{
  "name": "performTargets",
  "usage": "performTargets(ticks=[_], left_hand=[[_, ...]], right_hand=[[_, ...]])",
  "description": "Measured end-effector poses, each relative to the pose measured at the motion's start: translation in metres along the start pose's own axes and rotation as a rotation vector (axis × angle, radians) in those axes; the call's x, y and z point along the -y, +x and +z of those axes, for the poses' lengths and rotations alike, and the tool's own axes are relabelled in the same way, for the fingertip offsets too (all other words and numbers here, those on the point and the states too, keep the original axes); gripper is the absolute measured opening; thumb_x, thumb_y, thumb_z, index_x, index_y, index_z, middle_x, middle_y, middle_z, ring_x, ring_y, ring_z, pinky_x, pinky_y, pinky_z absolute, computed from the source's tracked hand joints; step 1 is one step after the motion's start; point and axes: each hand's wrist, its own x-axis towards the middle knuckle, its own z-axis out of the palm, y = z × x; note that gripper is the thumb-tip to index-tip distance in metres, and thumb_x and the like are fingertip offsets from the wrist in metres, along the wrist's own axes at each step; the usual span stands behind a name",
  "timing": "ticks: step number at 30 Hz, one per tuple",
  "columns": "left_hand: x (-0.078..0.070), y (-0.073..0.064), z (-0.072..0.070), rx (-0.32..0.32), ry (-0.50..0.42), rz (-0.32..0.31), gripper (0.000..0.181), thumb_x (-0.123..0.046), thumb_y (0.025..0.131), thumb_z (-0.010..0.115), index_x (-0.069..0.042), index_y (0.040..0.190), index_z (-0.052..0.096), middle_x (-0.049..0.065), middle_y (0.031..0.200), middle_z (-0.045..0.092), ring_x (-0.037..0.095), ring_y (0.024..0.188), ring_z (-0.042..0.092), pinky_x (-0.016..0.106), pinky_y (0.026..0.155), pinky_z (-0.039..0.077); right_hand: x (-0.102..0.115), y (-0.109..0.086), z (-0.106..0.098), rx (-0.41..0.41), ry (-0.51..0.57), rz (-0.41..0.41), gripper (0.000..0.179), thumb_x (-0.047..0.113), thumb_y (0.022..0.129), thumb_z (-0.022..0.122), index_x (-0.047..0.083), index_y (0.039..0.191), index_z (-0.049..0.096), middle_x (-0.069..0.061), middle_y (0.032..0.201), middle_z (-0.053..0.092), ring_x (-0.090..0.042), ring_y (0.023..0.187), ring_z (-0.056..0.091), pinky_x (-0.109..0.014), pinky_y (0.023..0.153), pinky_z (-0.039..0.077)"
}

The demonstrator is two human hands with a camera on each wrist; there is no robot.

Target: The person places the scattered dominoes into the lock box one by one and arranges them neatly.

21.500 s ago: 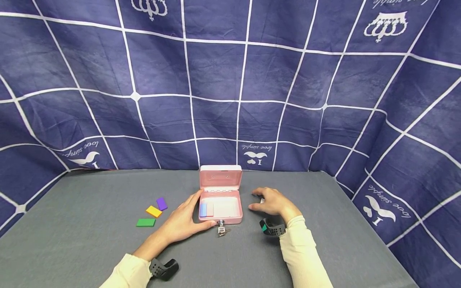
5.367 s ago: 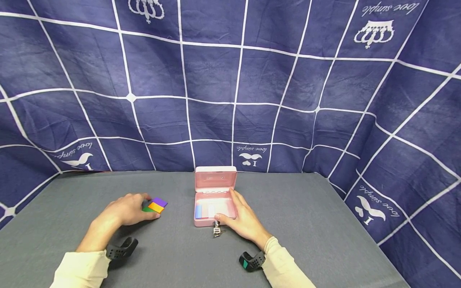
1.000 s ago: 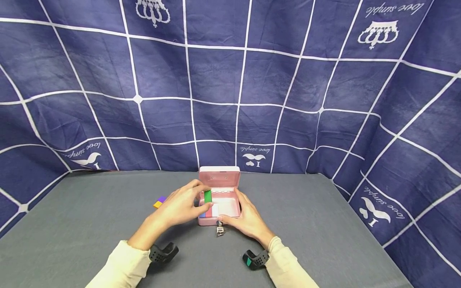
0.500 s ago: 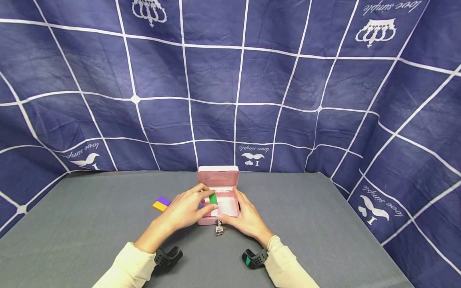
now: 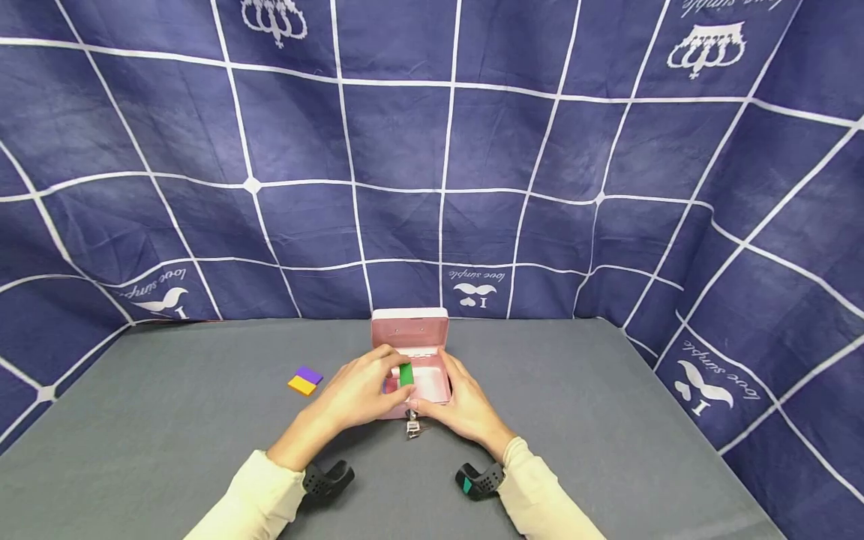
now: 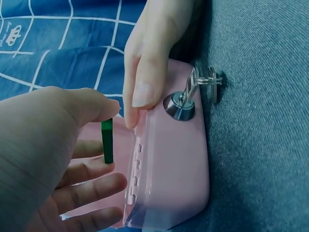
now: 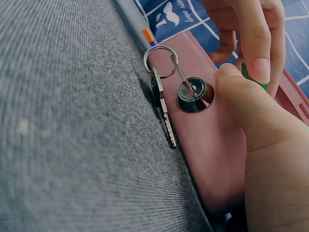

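Observation:
A pink metal cash box (image 5: 409, 332) stands with its lid raised. My left hand (image 5: 361, 386) reaches over its left part and pinches a flat green block (image 5: 406, 374) between thumb and fingers. In the left wrist view the green block (image 6: 107, 142) stands on edge below the thumb, the other fingers spread behind it. My right hand (image 5: 469, 409) holds the right side of the box, its thumb on the front rim. Blocks inside the box are mostly hidden by my left hand. At the front a lock (image 7: 195, 94) has a key in it.
An orange block (image 5: 301, 385) and a purple block (image 5: 310, 374) lie side by side on the grey table, left of the box. A key ring (image 7: 161, 62) hangs from the lock with a second key. Behind the table hangs a blue checked cloth (image 5: 405, 150).
Since several seconds ago, my left hand has taken the green block from the left of the table to the box. Over the last second it shifted slightly right; my right hand stayed on the box.

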Motion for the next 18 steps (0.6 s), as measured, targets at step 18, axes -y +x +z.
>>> performTargets(ticks=[18], left_hand=[[-0.011, 0.011, 0.007, 0.014, -0.045, 0.05, 0.041, -0.028, 0.084, 0.074, -0.005, 0.117, 0.068, 0.004, 0.104, 0.064, 0.019, 0.09, 0.062, 0.041, 0.083, 0.053]], right_hand=[[-0.001, 0.0, 0.0, -0.02, 0.03, 0.021, 0.105, 0.05, 0.073, 0.082, 0.011, 0.155, 0.03, -0.007, 0.154, 0.04, -0.028, 0.135, 0.047, -0.049, 0.109, 0.04]])
